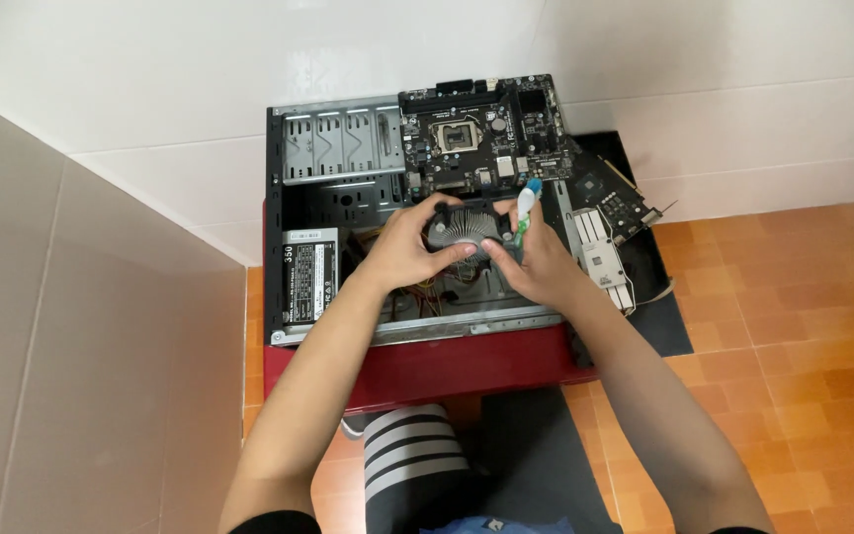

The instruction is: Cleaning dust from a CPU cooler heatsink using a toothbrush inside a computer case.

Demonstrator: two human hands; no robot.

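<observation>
My left hand (409,247) grips a round finned metal cooler (463,229) from its left side, holding it over the open black computer case (289,213). My right hand (538,259) steadies the cooler's right side and also holds a small tube with a blue and white tip (527,202), pointing upward. A black motherboard (481,133) with an empty square socket lies just beyond the cooler, on the far edge of the case.
The case rests on a red stool or low table (447,368). A power supply (310,275) sits inside the case at left. Expansion cards (613,203) and a white bracket (600,255) lie on a black mat at right. Orange floor tiles surround.
</observation>
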